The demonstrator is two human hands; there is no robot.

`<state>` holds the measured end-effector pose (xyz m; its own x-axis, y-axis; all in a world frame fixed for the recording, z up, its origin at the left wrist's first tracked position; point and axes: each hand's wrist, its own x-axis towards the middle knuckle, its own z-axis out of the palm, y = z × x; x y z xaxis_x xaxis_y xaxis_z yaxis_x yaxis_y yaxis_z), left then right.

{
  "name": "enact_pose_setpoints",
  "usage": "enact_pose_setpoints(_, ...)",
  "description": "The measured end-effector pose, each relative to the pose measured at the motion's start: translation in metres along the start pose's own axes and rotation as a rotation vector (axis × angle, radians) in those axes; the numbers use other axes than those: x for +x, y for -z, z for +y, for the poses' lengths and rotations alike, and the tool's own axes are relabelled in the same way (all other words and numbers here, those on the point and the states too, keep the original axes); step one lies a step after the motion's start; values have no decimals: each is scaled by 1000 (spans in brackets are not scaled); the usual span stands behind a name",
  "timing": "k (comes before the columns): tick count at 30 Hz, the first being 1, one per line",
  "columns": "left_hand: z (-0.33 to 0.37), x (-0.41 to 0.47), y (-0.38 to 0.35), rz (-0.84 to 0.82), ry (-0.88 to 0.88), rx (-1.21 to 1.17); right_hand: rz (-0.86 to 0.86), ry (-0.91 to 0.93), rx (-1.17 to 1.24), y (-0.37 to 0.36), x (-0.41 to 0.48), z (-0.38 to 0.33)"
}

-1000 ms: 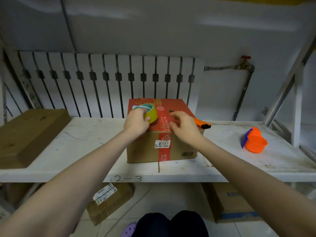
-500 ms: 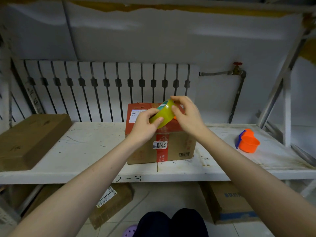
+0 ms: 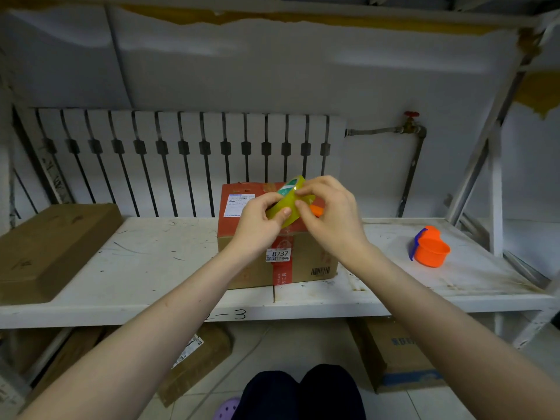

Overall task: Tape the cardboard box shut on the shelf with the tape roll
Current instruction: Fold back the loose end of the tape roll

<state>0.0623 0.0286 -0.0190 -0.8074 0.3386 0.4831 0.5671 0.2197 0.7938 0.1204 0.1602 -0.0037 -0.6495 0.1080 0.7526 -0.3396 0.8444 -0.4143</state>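
A cardboard box [image 3: 306, 265] with a red top and a white "8737" label stands on the white shelf [image 3: 145, 268], its flaps down. Above the box top I hold a yellow-green tape roll [image 3: 286, 204], tilted on edge. My left hand [image 3: 257, 222] grips the roll from below, thumb on its outer band. My right hand [image 3: 330, 213] pinches at the roll's upper edge with its fingertips. Whether a tape end is lifted I cannot tell. An orange-handled tool [image 3: 317, 211] lies behind my right hand on the box, mostly hidden.
A flat brown box [image 3: 48, 247] lies at the shelf's left end. An orange cup with a blue handle [image 3: 430, 248] sits at the right. A white radiator [image 3: 181, 159] stands behind. More cardboard boxes [image 3: 397, 356] rest on the floor below.
The roll rose from the box top into both hands; my right hand left the box and now pinches the roll's edge. The head view tilted upward.
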Motion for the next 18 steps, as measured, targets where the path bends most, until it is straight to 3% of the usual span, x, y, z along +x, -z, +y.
enact_pose_setpoints(11,-4,-3,5,-56,-50,32,0,-153,73,-4,3,4)
enact_pose_setpoints(18,-11,-1,0,-8,-143,297,-127,-367,202,-13,11,6)
